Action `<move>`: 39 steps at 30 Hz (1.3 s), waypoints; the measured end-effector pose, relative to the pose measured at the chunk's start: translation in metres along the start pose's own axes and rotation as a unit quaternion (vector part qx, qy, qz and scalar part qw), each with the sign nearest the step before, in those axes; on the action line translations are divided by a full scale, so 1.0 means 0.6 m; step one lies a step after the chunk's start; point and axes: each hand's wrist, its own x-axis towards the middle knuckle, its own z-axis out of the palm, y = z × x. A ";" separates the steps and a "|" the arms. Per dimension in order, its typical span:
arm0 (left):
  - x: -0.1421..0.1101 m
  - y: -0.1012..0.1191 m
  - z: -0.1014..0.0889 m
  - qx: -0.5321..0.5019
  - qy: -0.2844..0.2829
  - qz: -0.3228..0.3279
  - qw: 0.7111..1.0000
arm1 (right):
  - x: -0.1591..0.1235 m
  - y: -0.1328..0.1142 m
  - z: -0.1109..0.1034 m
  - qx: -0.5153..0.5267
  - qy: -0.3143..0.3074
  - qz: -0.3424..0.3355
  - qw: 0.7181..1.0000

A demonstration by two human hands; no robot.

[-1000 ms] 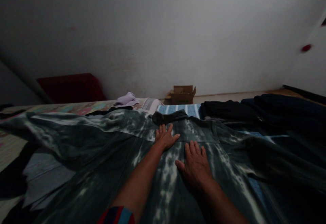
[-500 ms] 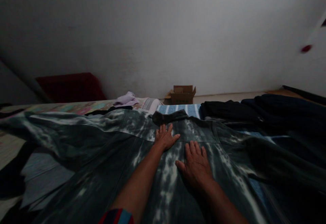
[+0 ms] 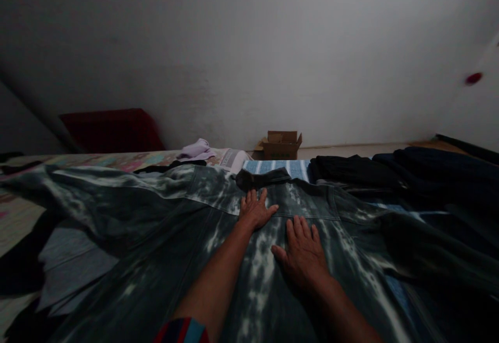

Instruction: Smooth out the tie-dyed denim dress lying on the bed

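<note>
A dark green denim-like jacket [image 3: 257, 275] with pale tie-dye streaks lies spread out, back side up, its collar [image 3: 263, 177] at the far end and both sleeves stretched sideways. My left hand [image 3: 255, 211] rests flat on the upper back just below the collar, fingers spread. Slightly nearer and to the right, my right hand [image 3: 304, 252] lies flat on the back panel, below the yoke seam, with its thumb held apart. Neither hand grasps the cloth. The jacket's lower part runs out of view at the bottom.
Folded dark clothes [image 3: 354, 171] are piled at the right on a blue-and-white striped cloth [image 3: 276, 166]. Grey garments [image 3: 76, 265] lie at the left, on a patterned cover. Farther off are a lilac cloth [image 3: 196, 149], a cardboard box [image 3: 281, 146] and a dark red object [image 3: 111, 131] by the wall.
The view has shifted slightly, so everything appears a little farther right. Both hands keep the same places on the jacket, and the jacket lies as before.
</note>
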 end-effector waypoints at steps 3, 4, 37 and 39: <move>-0.001 -0.001 0.001 -0.003 -0.002 -0.003 1.000 | 0.000 0.000 0.003 -0.008 -0.008 -0.001 1.000; -0.001 -0.001 0.001 -0.004 -0.003 -0.004 1.000 | 0.000 -0.001 0.004 -0.011 -0.009 -0.001 1.000; -0.013 -0.008 0.008 -0.014 0.007 0.005 1.000 | 0.155 0.003 0.002 0.019 -0.028 -0.129 0.991; -0.014 -0.008 0.004 -0.013 0.004 0.002 1.000 | 0.160 0.007 0.001 0.017 -0.030 -0.132 0.991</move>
